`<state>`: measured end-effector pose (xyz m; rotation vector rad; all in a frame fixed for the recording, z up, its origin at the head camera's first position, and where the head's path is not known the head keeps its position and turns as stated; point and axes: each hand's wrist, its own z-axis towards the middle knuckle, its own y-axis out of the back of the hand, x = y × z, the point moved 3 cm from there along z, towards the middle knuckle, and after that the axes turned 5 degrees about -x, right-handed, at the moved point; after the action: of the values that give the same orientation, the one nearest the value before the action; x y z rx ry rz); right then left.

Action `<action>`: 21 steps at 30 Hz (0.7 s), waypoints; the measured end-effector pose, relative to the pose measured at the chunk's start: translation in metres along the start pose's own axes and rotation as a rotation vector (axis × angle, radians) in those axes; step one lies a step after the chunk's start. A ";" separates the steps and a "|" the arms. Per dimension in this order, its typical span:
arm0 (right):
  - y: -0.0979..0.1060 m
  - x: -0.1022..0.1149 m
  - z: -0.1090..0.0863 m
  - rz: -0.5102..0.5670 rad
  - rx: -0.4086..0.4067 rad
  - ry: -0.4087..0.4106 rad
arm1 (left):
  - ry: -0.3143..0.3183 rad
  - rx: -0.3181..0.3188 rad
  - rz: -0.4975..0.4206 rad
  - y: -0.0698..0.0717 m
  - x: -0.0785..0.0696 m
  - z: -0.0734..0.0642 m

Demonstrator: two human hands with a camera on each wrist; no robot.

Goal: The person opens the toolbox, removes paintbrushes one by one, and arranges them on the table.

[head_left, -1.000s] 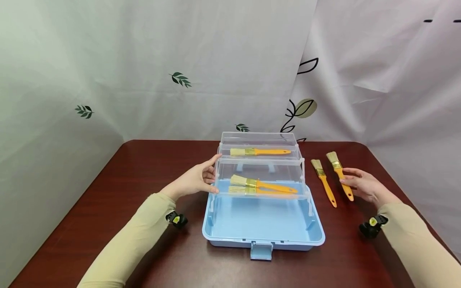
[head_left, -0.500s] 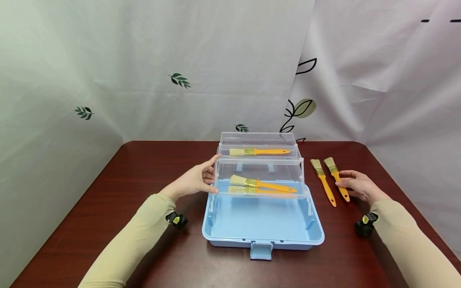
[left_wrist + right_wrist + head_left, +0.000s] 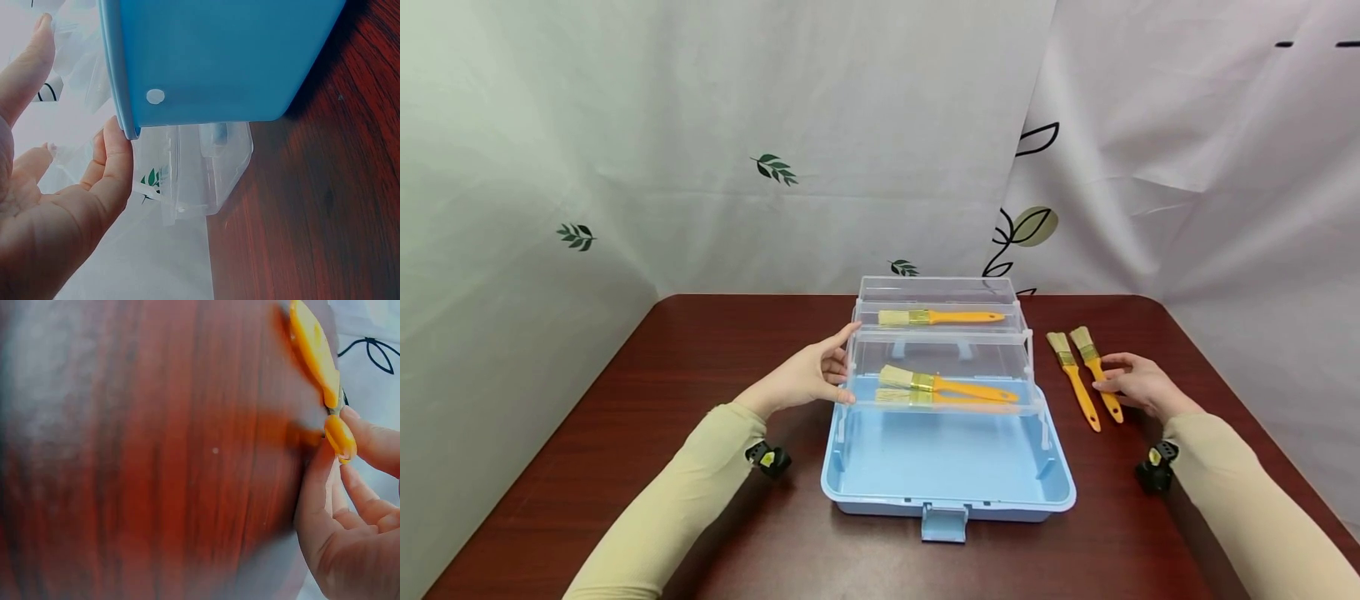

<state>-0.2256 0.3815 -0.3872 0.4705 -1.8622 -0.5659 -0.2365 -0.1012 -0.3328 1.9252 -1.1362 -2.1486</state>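
A light blue toolbox with tiered clear plastic trays stands open on the table. My left hand touches the left end of the trays, thumb and forefinger spread wide apart; in the left wrist view, fingertips meet the blue rim. At the right, my right hand pinches a paintbrush by its yellow handle, bristles pointing away. In the right wrist view that handle's end shows between thumb and fingers. Just left of it lies another paintbrush.
One paintbrush lies in the upper clear tray. Two more brushes are in the lower tray. The latch hangs off the box's front over the dark red table. A white curtain stands behind.
My right hand has shifted a little left with the brush, bringing it closer beside the other loose brush. The left hand and the box have stayed put.
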 end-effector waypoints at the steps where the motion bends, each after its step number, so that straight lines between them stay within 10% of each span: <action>1: 0.000 0.001 0.000 -0.008 -0.001 0.005 | 0.000 0.001 0.000 0.000 0.000 0.000; 21: -0.005 0.006 -0.003 -0.096 -0.032 0.048 | -0.007 0.007 0.012 0.000 0.002 0.001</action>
<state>-0.2246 0.3734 -0.3849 0.5501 -1.7899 -0.6419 -0.2379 -0.1012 -0.3347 1.9103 -1.1548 -2.1503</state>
